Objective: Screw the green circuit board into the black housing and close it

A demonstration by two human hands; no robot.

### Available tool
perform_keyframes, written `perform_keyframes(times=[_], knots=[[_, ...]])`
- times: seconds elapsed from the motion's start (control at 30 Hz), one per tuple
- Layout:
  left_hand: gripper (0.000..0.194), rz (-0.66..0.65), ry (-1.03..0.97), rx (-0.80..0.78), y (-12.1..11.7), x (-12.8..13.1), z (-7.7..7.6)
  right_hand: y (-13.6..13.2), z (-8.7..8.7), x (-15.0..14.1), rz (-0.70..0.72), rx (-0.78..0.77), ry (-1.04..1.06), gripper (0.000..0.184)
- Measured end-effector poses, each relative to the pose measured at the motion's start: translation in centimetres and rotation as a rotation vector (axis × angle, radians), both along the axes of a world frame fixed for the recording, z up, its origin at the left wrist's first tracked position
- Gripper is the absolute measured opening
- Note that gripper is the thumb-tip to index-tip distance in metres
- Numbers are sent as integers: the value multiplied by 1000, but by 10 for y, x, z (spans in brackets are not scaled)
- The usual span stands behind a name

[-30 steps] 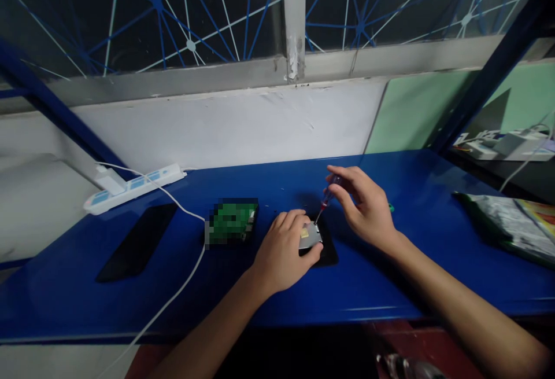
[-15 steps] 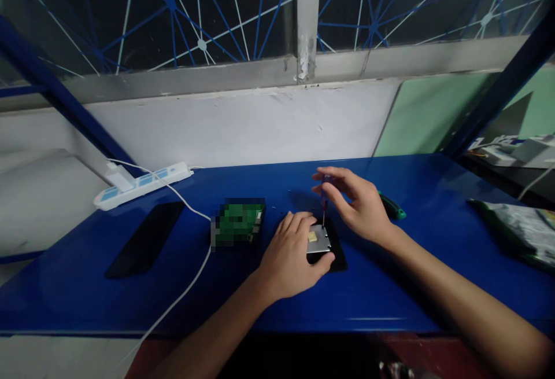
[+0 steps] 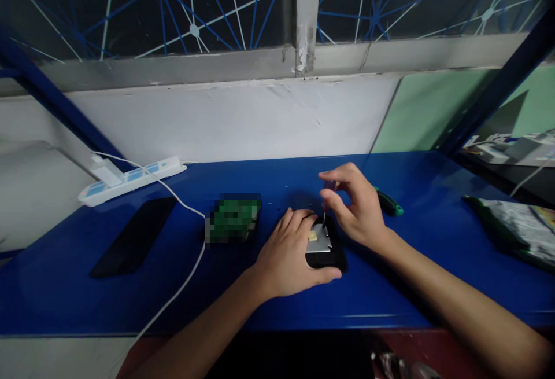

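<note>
My left hand [image 3: 286, 257] lies across a black case [image 3: 333, 260], fingers along its far side and thumb stretched along the near edge, holding it down on the table. A silver metal plate [image 3: 319, 241] with a small yellowish square sits in the case; its left part is hidden under my palm. My right hand [image 3: 358, 211] pinches a small screwdriver [image 3: 329, 184] with a purplish handle between thumb and fingers. The screwdriver stands nearly upright, its tip at the plate's far right corner. Whether a screw is under the tip I cannot tell.
A green circuit board [image 3: 234, 217], partly pixelated, lies left of my hands. Further left are a dark flat panel [image 3: 134, 237] and a white power strip [image 3: 134, 179] with a trailing cable [image 3: 186, 280]. A green-and-black tool [image 3: 389, 202] and a silvery bag [image 3: 511, 223] lie right.
My right hand has closed more around the screwdriver handle, its fingers curling in. The left thumb has slid slightly right along the case. The view has shifted a little.
</note>
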State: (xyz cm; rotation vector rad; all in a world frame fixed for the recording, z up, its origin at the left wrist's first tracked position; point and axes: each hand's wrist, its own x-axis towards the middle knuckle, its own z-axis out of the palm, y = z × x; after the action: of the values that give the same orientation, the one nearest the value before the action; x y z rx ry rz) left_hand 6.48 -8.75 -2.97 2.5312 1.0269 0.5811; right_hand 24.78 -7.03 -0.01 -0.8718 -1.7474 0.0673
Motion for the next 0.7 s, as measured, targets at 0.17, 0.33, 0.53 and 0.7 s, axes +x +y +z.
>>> perform_keyframes(times=[0.17,0.33,0.53,0.7], knots=[[86,35,-3,9,-2,0,-2,-6,2,-2,43,-108,46,30],[84,61,6,-5,-2,-1,-6,-5,-2,-2,-1,-103,74,37],[83,69,17,-6,-2,0,-4,-2,2,4,-162,41,-61,27],[81,71,-4,7,-2,0,-4,-4,1,4,-79,-94,-1,27]])
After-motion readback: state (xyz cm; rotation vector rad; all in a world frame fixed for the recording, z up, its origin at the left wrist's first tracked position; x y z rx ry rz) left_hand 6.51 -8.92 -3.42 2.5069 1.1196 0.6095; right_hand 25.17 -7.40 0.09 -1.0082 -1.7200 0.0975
